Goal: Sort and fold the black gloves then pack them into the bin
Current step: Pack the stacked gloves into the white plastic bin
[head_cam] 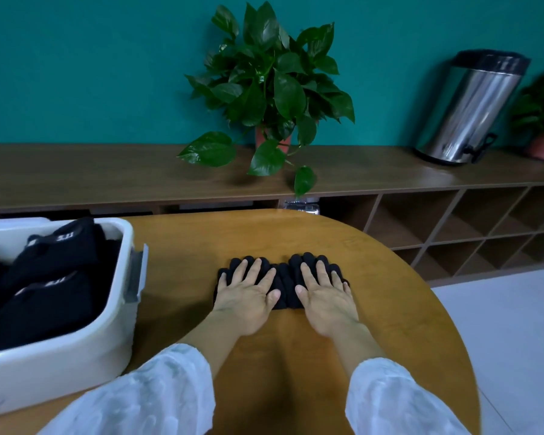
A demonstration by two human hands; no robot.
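Your left hand (pixel 247 295) and right hand (pixel 325 296) press flat, fingers straight, on the black gloves (pixel 285 282) mid-table (pixel 374 277), with the bin (pixel 76 350) at its left edge.

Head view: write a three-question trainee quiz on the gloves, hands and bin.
1. True or false: both hands press flat on the gloves on the table.
2. The bin sits on which side of the left hand? A) its left B) its right C) behind the plant
3. Fill in: the bin already holds ____ items.

Key
1. True; the left hand and right hand lie with straight fingers on the gloves.
2. A
3. black fabric
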